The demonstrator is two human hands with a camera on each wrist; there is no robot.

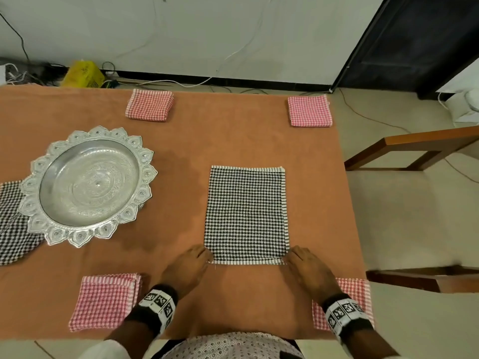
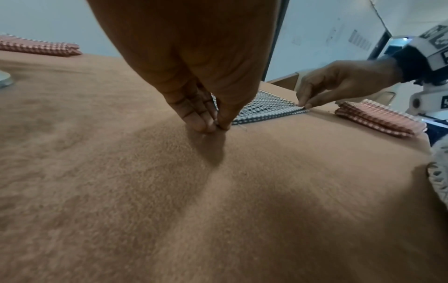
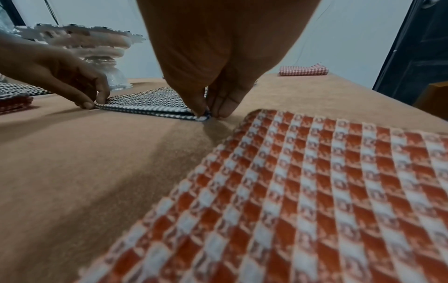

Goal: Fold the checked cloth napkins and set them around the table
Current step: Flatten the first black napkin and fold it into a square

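Observation:
A black-and-white checked napkin (image 1: 246, 213) lies flat on the brown tablecloth (image 1: 233, 141), folded to a tall rectangle. My left hand (image 1: 204, 255) pinches its near left corner (image 2: 219, 125). At the near right corner (image 3: 202, 116) my right hand (image 1: 291, 255) pinches the doubled edge between thumb and fingers. Folded red-and-white checked napkins sit at the far left (image 1: 149, 105), far right (image 1: 309, 111), near left (image 1: 106, 300) and near right (image 1: 355, 288), the last partly under my right wrist.
An ornate silver pedestal tray (image 1: 51, 229) stands on the left, on top of another black-and-white checked cloth (image 1: 11, 229). A wooden chair (image 1: 414, 151) stands beyond the table's right edge. Cables and a yellow bag (image 1: 83, 73) lie on the floor behind.

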